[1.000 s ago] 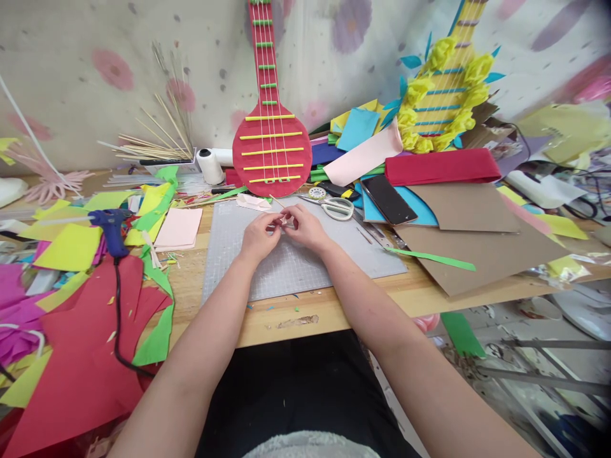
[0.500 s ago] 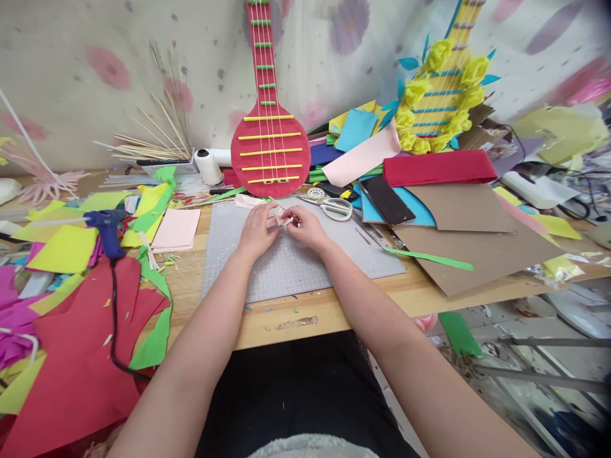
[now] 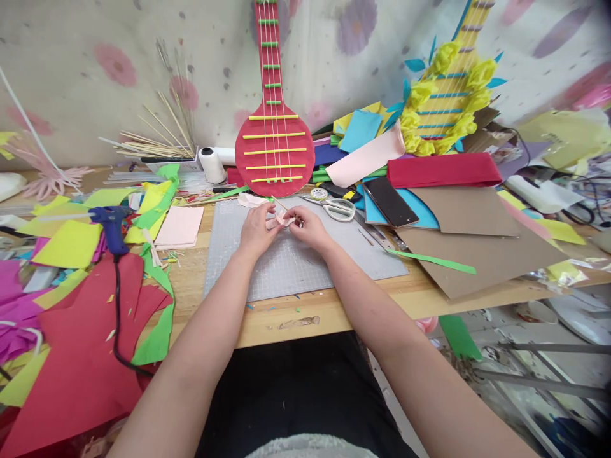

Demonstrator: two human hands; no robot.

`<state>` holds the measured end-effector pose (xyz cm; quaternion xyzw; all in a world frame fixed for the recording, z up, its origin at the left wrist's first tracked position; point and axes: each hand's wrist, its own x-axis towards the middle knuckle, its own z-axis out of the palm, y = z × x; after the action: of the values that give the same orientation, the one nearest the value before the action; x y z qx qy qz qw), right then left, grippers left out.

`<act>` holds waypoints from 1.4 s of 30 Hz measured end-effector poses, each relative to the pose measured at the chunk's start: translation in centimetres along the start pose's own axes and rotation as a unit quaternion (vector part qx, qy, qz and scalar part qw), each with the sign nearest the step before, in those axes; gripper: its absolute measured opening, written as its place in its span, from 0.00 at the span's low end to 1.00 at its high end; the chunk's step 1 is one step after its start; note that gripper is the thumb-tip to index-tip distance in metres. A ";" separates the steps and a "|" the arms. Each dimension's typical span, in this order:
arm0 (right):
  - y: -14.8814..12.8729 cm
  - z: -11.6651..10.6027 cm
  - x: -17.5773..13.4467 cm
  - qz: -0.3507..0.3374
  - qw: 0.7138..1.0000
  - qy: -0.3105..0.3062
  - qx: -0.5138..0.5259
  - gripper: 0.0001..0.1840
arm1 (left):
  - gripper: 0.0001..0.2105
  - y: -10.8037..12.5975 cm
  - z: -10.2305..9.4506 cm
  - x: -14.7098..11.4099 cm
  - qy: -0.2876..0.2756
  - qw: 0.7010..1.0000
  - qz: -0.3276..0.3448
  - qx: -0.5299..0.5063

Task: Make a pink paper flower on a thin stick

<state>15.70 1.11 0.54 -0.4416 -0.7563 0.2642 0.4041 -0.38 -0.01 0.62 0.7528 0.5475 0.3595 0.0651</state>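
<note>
Over the grey cutting mat (image 3: 291,273), my two hands meet at a small folded piece of pale pink paper (image 3: 282,220). My left hand (image 3: 259,230) pinches its left side. My right hand (image 3: 309,228) closes on its right side, and a thin wooden stick (image 3: 280,203) juts up between the hands from my right fingers. Part of the paper is hidden by the fingertips. Another pale pink strip (image 3: 252,200) lies just beyond my left hand. Behind the hands stands a red paper-covered toy lute (image 3: 275,143) with yellow and green bars and white strings.
Scissors (image 3: 340,210) and a tape measure (image 3: 319,194) lie right of my hands, beside a phone (image 3: 390,201) and brown cardboard (image 3: 477,254). Leftward are pink paper squares (image 3: 179,227), a blue glue gun (image 3: 113,230) with its cord, and red paper (image 3: 90,331). A yellow flowered instrument (image 3: 442,102) leans behind.
The whole view has shifted slightly, so the things appear a little further right. Both hands keep hold of the pink paper, with only slight finger movement.
</note>
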 end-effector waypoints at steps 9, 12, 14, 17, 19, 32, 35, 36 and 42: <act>0.1 0.1 0.2 0.021 0.998 0.013 0.060 0.10 | 0.19 -0.4 0.3 -0.1 0.013 0.996 -0.057 -0.071; 0.2 0.1 0.2 0.014 0.998 0.020 0.065 0.11 | 0.18 -0.6 0.3 -0.1 0.021 0.993 -0.068 -0.093; 0.3 0.1 0.2 0.012 0.998 0.022 0.064 0.11 | 0.17 -0.7 0.4 0.0 0.024 0.992 -0.071 -0.104; 0.4 0.2 0.2 0.008 0.998 0.022 0.060 0.11 | 0.18 -1.0 0.5 0.1 0.026 0.990 -0.077 -0.119; 0.5 0.2 0.3 0.004 0.998 0.023 0.053 0.10 | 0.18 -1.2 0.7 0.1 0.027 0.988 -0.080 -0.126; -0.6 0.7 -0.4 0.003 0.996 0.075 -0.049 0.14 | 0.20 1.2 0.2 -0.3 0.122 0.992 0.005 0.043; -0.6 1.1 -0.4 0.016 0.998 0.053 -0.022 0.14 | 0.17 2.0 0.2 -0.6 0.095 0.994 0.005 0.054; -0.7 1.2 -0.4 0.018 0.999 0.044 -0.009 0.14 | 0.17 2.1 0.2 -0.7 0.078 0.996 0.003 0.053; -1.2 1.0 -0.4 0.018 0.999 0.037 0.023 0.09 | 0.11 1.8 0.4 -0.7 0.029 0.999 -0.010 0.017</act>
<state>14.44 0.13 0.75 -0.4555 -0.7262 0.2722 0.4371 1.18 -1.25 0.89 0.7372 0.5629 0.3716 0.0402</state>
